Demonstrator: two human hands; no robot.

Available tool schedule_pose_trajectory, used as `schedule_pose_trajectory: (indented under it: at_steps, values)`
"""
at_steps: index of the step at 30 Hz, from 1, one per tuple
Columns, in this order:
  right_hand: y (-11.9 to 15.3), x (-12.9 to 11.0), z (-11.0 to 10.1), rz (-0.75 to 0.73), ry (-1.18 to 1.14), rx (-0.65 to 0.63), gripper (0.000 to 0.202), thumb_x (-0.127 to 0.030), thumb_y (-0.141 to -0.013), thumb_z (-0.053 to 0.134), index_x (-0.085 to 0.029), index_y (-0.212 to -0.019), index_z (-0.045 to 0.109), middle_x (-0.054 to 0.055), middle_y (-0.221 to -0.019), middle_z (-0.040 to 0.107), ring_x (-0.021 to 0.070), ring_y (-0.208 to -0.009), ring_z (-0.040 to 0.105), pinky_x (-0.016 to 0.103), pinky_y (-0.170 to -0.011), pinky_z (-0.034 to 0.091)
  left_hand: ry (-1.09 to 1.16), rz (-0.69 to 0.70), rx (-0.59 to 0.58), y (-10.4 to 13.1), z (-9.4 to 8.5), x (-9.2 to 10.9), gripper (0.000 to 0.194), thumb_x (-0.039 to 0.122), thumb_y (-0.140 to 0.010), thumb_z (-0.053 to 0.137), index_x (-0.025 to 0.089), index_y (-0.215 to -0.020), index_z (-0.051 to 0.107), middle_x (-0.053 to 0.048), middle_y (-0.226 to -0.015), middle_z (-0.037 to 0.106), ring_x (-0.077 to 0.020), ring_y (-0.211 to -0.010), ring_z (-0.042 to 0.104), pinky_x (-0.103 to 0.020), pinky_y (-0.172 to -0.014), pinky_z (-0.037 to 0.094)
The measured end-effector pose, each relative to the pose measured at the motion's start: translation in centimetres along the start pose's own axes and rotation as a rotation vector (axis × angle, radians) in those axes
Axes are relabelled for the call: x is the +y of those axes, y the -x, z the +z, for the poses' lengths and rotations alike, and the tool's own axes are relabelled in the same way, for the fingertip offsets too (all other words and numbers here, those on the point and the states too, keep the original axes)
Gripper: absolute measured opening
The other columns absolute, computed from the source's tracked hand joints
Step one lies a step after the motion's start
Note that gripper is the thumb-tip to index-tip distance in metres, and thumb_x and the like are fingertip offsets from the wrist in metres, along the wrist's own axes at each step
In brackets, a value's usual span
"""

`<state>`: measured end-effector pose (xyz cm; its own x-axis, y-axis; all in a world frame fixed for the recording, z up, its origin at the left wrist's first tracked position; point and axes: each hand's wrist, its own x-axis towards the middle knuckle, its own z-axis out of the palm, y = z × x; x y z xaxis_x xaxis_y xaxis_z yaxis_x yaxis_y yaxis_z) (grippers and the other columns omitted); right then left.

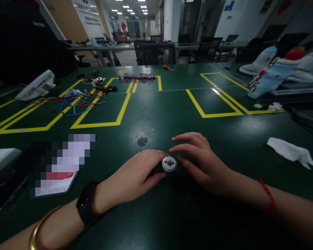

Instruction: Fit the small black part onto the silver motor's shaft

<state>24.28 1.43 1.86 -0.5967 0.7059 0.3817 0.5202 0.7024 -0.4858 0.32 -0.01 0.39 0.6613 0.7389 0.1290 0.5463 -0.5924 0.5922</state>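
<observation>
1. Nearest the camera, forearms come in from both sides: gold bangle (38, 227) and black wristband (87, 203) on the left, red string (268, 196) on the right.
2. Left hand (139, 172) closed around a metal-faced cylinder (169, 164); fingers over far side, thumb along near side. Round end pokes out past the grip: centre hub, small holes beside it. Most of the body hidden.
3. Right hand (211, 170) empty, fingers loosely spread and bent, tips just beside the cylinder's right rim. Can't tell if any touch.
4. Left of left hand: pixelated phone-like slab (52, 190) flat on the table, well apart from the cylinder. Past it, black-and-white object (5, 156) cut by frame edge.
5. Right side: white cloth (289, 150), well off the right hand. Green tabletop (161, 118) between them gives sideways room.
6. Just beyond left fingertips: dark patch (142, 141) on the surface. Open green lane runs forward from there, between yellow tape outlines (101, 124) left and right.
7. Farther left: loose wires (77, 104) over tape edges, then wire bundle (138, 77) across a tape corner. Far right: snowman-like figure (267, 78).
8. Near table's far edge: red-handled screwdriver (166, 67). Black chair (155, 53) past that edge.
</observation>
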Motion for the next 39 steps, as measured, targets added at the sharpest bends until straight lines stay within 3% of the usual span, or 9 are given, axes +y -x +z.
schedule_pose_trajectory:
  at_steps: [6, 12, 14, 17, 20, 23, 39]
  values:
    - [-0.5, -2.0, -0.1, 0.050, 0.047, 0.040, 0.014, -0.032, -0.084, 0.067, -0.028, -0.096, 0.073, 0.007, -0.131, 0.058, 0.0323, -0.119, 0.046, 0.053, -0.096, 0.036, 0.000, -0.009, -0.002, 0.1, 0.1, -0.1, 0.033, 0.020, -0.091, 0.060, 0.024, -0.122, 0.052, -0.004, -0.121, 0.061, -0.0233, -0.111, 0.057, -0.041, -0.098, 0.046]
    - [-1.0, -1.5, -1.3, 0.108, -0.122, 0.067, 0.011, -0.028, -0.087, 0.065, -0.026, -0.096, 0.072, 0.007, -0.123, 0.060, 0.0273, -0.117, 0.050, 0.047, -0.098, 0.040, 0.011, -0.009, -0.006, 0.0, 0.1, 0.0, 0.036, 0.018, -0.090, 0.061, 0.025, -0.123, 0.050, -0.004, -0.123, 0.059, -0.0227, -0.112, 0.056, -0.041, -0.099, 0.044]
    - [-0.8, -0.5, -2.1, 0.140, -0.178, 0.003, 0.010, -0.029, -0.088, 0.065, -0.026, -0.095, 0.072, 0.006, -0.121, 0.060, 0.0257, -0.117, 0.051, 0.045, -0.099, 0.041, 0.011, -0.008, -0.014, 0.0, 0.0, 0.0, 0.038, 0.018, -0.090, 0.060, 0.026, -0.126, 0.049, -0.004, -0.125, 0.059, -0.0225, -0.113, 0.056, -0.041, -0.100, 0.044]
    - [-0.4, 1.2, -2.8, 0.167, -0.194, -0.230, 0.012, -0.033, -0.088, 0.065, -0.027, -0.093, 0.073, 0.005, -0.124, 0.057, 0.0262, -0.119, 0.049, 0.046, -0.101, 0.039, 0.003, -0.007, -0.024, 0.0, -0.1, 0.0, 0.041, 0.019, -0.091, 0.060, 0.026, -0.130, 0.047, -0.004, -0.128, 0.057, -0.0230, -0.116, 0.054, -0.041, -0.101, 0.043]
    - [-0.2, 2.5, -2.7, 0.172, -0.189, -0.410, 0.017, -0.039, -0.089, 0.063, -0.029, -0.095, 0.074, 0.005, -0.128, 0.053, 0.0271, -0.122, 0.045, 0.048, -0.103, 0.036, -0.004, -0.016, -0.029, 0.0, -0.1, 0.0, 0.042, 0.019, -0.091, 0.060, 0.027, -0.130, 0.047, -0.003, -0.127, 0.057, -0.0223, -0.115, 0.055, -0.041, -0.101, 0.044]
    - [-0.2, 3.0, -2.3, 0.160, -0.151, -0.506, 0.016, -0.041, -0.088, 0.064, -0.031, -0.095, 0.075, 0.004, -0.129, 0.052, 0.0278, -0.123, 0.042, 0.050, -0.103, 0.034, -0.008, -0.024, -0.030, 0.0, -0.1, -0.1, 0.044, 0.019, -0.091, 0.060, 0.028, -0.131, 0.046, -0.002, -0.128, 0.057, -0.0214, -0.115, 0.054, -0.040, -0.101, 0.044]
    - [-0.2, 2.9, -2.7, 0.131, -0.157, -0.511, 0.015, -0.036, -0.089, 0.063, -0.030, -0.098, 0.074, 0.004, -0.130, 0.054, 0.0279, -0.123, 0.043, 0.051, -0.103, 0.034, -0.011, -0.022, -0.030, 0.1, -0.1, -0.2, 0.043, 0.019, -0.091, 0.060, 0.028, -0.131, 0.046, -0.002, -0.128, 0.057, -0.0206, -0.115, 0.054, -0.039, -0.101, 0.044]
